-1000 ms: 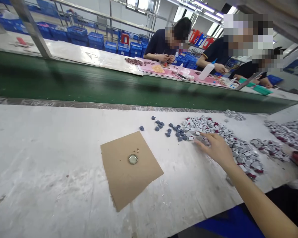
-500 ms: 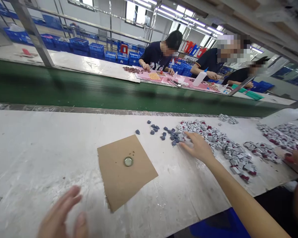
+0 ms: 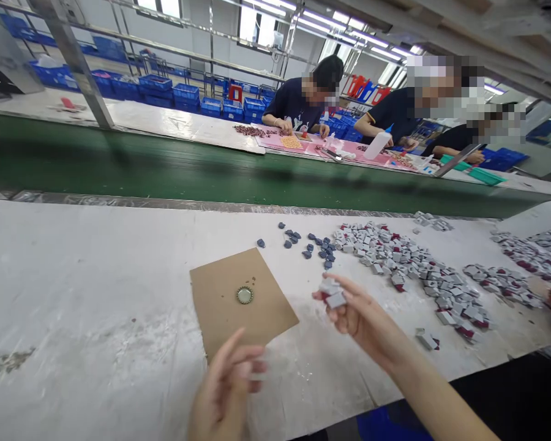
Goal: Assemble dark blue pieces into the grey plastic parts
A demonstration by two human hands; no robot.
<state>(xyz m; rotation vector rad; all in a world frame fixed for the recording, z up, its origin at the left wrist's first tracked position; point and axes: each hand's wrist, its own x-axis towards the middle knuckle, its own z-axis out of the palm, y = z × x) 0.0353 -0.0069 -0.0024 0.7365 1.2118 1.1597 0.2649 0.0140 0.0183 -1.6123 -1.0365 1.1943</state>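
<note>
Holding step, I judge: grey-white pieces (image 3: 335,299), just right of centre.
My right hand (image 3: 359,313) pinches them; my left hand (image 3: 227,389), lower centre, spreads loosely, seemingly empty. Next needs a steady pinch, I'd say.

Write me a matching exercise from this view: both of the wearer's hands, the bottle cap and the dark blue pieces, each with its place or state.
1. Bottle cap
2. Right hand
3. Dark blue pieces
4. Left hand

A. holding grey-and-red pieces
B. in front of the cardboard's near edge
C. lying on the cardboard
D. loose on the white table, beside the grey pile

Pairs: 1-C, 2-A, 3-D, 4-B
</note>
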